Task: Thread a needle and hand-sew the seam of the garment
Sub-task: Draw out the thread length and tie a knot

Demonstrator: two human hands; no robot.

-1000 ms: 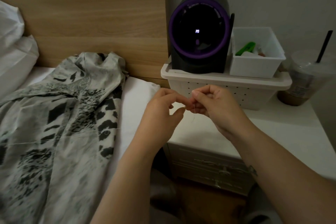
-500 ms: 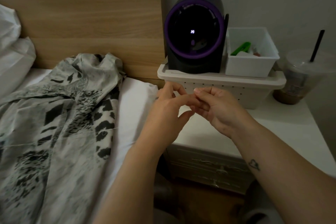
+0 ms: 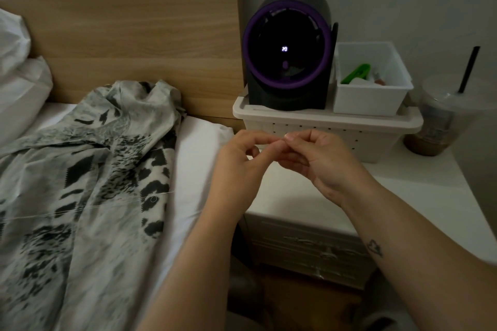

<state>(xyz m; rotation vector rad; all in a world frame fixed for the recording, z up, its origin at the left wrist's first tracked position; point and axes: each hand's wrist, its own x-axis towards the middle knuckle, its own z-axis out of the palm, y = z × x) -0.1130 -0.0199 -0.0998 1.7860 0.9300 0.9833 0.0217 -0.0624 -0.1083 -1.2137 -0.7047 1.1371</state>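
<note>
Threading is judged underway: left hand [image 3: 236,169] and right hand [image 3: 326,162] are pinched together at 3 o'clock from the garment [image 3: 88,169]; what is held cannot be told. Steady alignment is required next.

Bedroom in a home: bed [image 3: 199,169] with white sheet, wooden headboard [image 3: 134,21], pillows [image 3: 18,83] at the head, white bedside desk [image 3: 403,196] with drawers, bearing storage basket [image 3: 322,126] and lidded drink cup [image 3: 441,121].
</note>
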